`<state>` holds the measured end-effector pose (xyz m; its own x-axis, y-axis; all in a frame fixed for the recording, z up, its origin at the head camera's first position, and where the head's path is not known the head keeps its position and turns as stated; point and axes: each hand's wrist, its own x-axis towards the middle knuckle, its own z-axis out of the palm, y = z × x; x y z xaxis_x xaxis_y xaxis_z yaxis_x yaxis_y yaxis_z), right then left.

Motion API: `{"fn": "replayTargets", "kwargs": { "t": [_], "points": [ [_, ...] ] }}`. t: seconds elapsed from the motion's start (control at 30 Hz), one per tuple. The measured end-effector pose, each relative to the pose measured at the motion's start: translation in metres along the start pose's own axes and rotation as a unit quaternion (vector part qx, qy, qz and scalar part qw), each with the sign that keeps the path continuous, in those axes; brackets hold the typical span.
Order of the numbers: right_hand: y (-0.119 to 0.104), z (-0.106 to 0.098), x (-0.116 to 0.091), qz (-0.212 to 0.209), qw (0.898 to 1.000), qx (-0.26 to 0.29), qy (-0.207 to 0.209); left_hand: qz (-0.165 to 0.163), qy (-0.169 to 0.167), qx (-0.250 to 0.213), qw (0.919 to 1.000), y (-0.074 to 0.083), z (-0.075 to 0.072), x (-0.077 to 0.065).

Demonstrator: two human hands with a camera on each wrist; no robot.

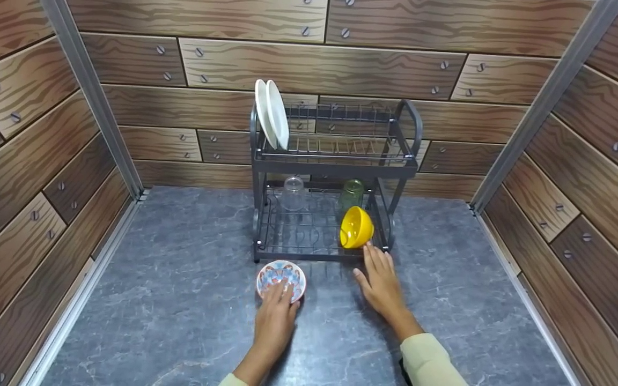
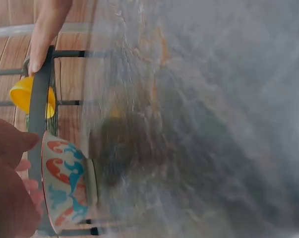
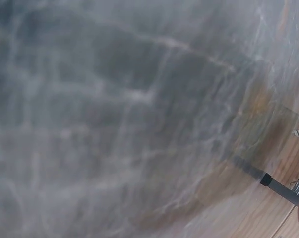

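Observation:
A white bowl with a blue and red pattern (image 1: 296, 272) stands upright on the grey tabletop before the rack. My left hand (image 1: 275, 317) is over its near side, fingers extended across the opening; the left wrist view has the thumb (image 2: 29, 141) close above the rim. A yellow bowl (image 1: 361, 229) leans on its side in the lower tier of the dark dish rack (image 1: 336, 170), at the right front. Just below it, at the rack's front bar, is my right hand (image 1: 383, 281), fingers straight and fingertips near the bowl's underside.
Two white plates (image 1: 277, 115) stand on edge at the left of the upper tier. A clear glass (image 1: 294, 193) and a green glass (image 1: 352, 194) sit upside down at the back of the lower tier. Wood-patterned walls (image 1: 319, 64) enclose the tabletop (image 1: 191, 289) on three sides.

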<state>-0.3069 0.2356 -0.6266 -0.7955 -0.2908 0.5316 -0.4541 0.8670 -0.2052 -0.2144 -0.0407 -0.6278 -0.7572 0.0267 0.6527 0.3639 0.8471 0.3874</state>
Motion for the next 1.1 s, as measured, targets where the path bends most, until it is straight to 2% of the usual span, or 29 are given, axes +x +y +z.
{"fn": "replayTargets", "kwargs": {
  "t": [0.17,0.4,0.53,0.73,0.87,1.0,1.1],
  "points": [
    [-0.001,0.002,0.001,-0.003,1.000,-0.005,0.006,0.052,-0.007,0.027,0.9983,0.002,0.010,0.005],
    [-0.002,-0.001,0.002,-0.002,1.000,0.005,0.000,0.093,0.040,0.096,0.9902,0.004,0.016,0.008],
    [-0.001,-0.002,0.002,0.006,1.000,0.006,-0.009,0.109,0.040,0.093,0.9889,0.005,0.015,0.011],
    [0.000,-0.001,0.001,0.012,1.000,0.004,-0.016,0.130,0.044,0.052,0.9892,0.007,0.012,0.016],
    [0.000,-0.001,0.001,0.012,1.000,0.005,-0.018,0.115,0.037,0.012,0.9925,0.010,0.009,0.021],
    [0.000,-0.001,0.001,0.018,0.999,0.005,-0.031,0.073,0.017,-0.040,0.9964,0.015,0.003,0.025],
    [0.000,-0.001,0.002,0.023,0.999,0.001,-0.036,0.045,-0.001,-0.071,0.9965,0.017,0.001,0.028]
  ]
}}
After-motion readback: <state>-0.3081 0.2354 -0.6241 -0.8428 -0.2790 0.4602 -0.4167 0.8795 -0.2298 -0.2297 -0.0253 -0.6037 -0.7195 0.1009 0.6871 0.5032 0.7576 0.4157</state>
